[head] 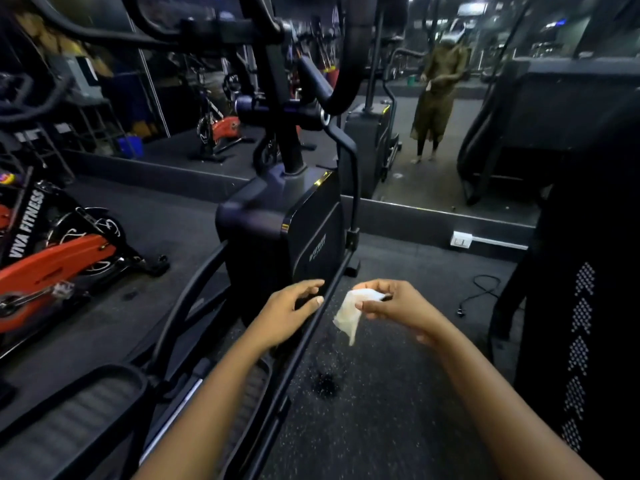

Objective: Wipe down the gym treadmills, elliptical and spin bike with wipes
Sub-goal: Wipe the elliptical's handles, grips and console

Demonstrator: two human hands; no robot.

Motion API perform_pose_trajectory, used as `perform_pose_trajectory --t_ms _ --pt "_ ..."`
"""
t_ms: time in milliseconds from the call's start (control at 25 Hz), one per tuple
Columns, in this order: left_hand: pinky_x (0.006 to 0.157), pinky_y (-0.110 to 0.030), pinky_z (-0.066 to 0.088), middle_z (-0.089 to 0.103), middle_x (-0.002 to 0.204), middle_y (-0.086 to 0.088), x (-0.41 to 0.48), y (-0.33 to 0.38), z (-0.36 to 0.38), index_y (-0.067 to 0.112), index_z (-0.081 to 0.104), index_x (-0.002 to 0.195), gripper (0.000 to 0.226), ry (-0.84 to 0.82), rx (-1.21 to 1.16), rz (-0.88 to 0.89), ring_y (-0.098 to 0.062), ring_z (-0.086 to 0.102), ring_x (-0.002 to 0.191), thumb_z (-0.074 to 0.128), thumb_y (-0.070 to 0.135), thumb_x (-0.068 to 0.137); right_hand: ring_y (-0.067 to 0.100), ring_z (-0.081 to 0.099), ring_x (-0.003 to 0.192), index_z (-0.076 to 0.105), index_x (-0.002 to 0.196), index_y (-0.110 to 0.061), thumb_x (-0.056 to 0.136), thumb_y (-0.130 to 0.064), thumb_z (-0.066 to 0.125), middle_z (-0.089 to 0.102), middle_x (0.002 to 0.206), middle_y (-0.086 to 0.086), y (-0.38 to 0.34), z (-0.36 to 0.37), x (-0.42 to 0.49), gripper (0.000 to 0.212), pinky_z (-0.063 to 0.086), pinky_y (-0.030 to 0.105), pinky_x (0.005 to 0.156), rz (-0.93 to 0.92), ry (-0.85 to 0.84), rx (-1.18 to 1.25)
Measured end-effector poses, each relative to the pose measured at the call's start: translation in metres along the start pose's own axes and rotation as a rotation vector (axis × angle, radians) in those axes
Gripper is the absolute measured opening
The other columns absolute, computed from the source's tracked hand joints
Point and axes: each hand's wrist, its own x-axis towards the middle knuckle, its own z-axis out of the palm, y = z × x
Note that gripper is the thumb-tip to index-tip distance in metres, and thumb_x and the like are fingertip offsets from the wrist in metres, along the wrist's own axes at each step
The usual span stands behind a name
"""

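Floor (381,393): we stand on a dark speckled strip between two machines. It is the only open lane, running ahead to the low ledge under the mirror (433,150).
Treadmill (585,306): it rises close on our right, its dark side marked with white arrows. That edge leaves our right elbow little room to swing. We cannot tell whether it has been wiped.
Elliptical (287,237): it stands just to our left with its housing straight ahead. The slanted rail and pedals run back past our left forearm. Nothing on its surface shows a wiped part, so we judge most of it is left to do.
Spin bike (59,265): red, it stands well apart at far left beyond the elliptical. We judge we would have to walk round to reach it.
Left hand (287,313): it is spread and relaxed, holding nothing, in front of the elliptical's lower housing. We cannot tell whether it touches.
Right hand (398,303): thumb and fingers pinch the wipe over the open floor.
Wipe (349,313): white and crumpled, it hangs from the right hand, between both hands and clear of any machine.
Power cable (481,292): it loops loose on the floor ahead right, and we judge it a trip risk.
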Motion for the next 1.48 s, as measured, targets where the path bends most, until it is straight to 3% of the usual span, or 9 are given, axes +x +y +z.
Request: perform_pose_trajectory --t_ms 200,480,720,840,920,1120,1240,1320,1480 --pt "0.092 -0.023 0.048 0.071 0.101 0.009 0.028 0.007 -0.015 0.043 0.061 0.107 0.028 0.027 -0.303 -0.053 -0.005 0.064 0.102 0.067 0.03 0.084 0.013 0.064 0.077 0.06 0.113 -0.01 0.083 0.002 0.063 0.068 0.093 0.012 -0.033 0.005 0.04 0.032 0.055 0.019 0.068 0.046 -0.122 0.312" --pt "0.057 -0.019 0.05 0.072 0.074 -0.003 0.056 0.044 -0.023 0.011 0.068 0.085 0.003 0.251 -0.534 -0.216 -0.009 0.066 0.065 0.07 0.013 0.084 0.01 0.066 0.076 0.056 0.117 -0.012 0.081 -0.011 0.068 0.069 0.094 0.006 -0.057 0.003 0.063 0.037 0.055 0.02 0.068 -0.047 -0.025 0.443" --pt "0.06 -0.025 0.055 0.072 0.079 -0.009 0.058 0.066 -0.012 0.01 0.065 0.083 0.007 0.246 -0.764 -0.325 -0.017 0.068 0.07 0.062 0.012 0.09 0.014 0.069 0.076 0.066 0.1 -0.007 0.081 -0.018 0.069 0.072 0.09 0.008 -0.052 0.007 0.054 0.023 0.056 0.023 0.065 0.004 -0.008 0.387" --pt "0.057 -0.028 0.057 0.07 0.077 -0.006 0.052 0.071 -0.006 0.01 0.064 0.089 0.014 0.147 -1.143 -0.462 -0.015 0.068 0.069 0.057 0.021 0.092 0.014 0.066 0.066 0.069 0.093 -0.003 0.086 -0.016 0.064 0.071 0.072 0.004 -0.05 0.004 0.052 0.016 0.053 0.024 0.057 0.019 0.057 0.464" --pt "0.057 -0.028 0.057 0.071 0.076 -0.006 0.047 0.07 -0.005 0.01 0.066 0.094 0.02 0.121 -1.243 -0.504 -0.015 0.068 0.067 0.055 0.027 0.093 0.017 0.068 0.071 0.071 0.092 -0.005 0.086 -0.019 0.064 0.071 0.072 0.003 -0.047 0.002 0.05 0.016 0.056 0.029 0.065 0.025 0.076 0.421" --pt "0.061 -0.026 0.055 0.071 0.089 -0.013 0.042 0.072 -0.003 0.004 0.062 0.105 0.018 0.256 -0.955 -0.338 -0.014 0.069 0.071 0.06 0.015 0.09 0.025 0.069 0.084 0.06 0.1 -0.012 0.082 -0.009 0.068 0.072 0.089 0.012 -0.051 -0.002 0.044 0.02 0.055 0.04 0.079 -0.099 0.088 0.329" --pt "0.066 -0.025 0.054 0.072 0.089 -0.011 0.041 0.076 -0.011 0.023 0.051 0.126 0.044 0.32 -0.771 -0.178 -0.014 0.07 0.077 0.065 0.008 0.087 0.026 0.068 0.088 0.057 0.096 -0.023 0.084 -0.007 0.066 0.072 0.089 0.011 -0.057 -0.005 0.045 0.022 0.054 0.044 0.082 -0.219 0.118 0.205" --pt "0.073 -0.022 0.053 0.07 0.093 -0.01 0.042 0.082 -0.019 0.032 0.052 0.129 0.056 0.274 -0.599 -0.041 -0.014 0.068 0.08 0.069 0.003 0.083 0.018 0.068 0.089 0.066 0.096 -0.027 0.087 -0.007 0.062 0.072 0.09 0.004 -0.066 -0.011 0.044 0.023 0.055 0.039 0.084 -0.304 0.102 0.127" --pt "0.07 -0.011 0.048 0.071 0.083 0.0 0.05 0.106 -0.037 0.014 0.072 0.107 0.033 0.392 -0.317 0.086 -0.003 0.063 0.071 0.074 0.002 0.077 0.009 0.069 0.087 0.065 0.111 -0.021 0.077 -0.011 0.074 0.073 0.09 0.001 -0.094 -0.031 0.036 0.037 0.053 0.021 0.079 -0.391 0.046 0.111"
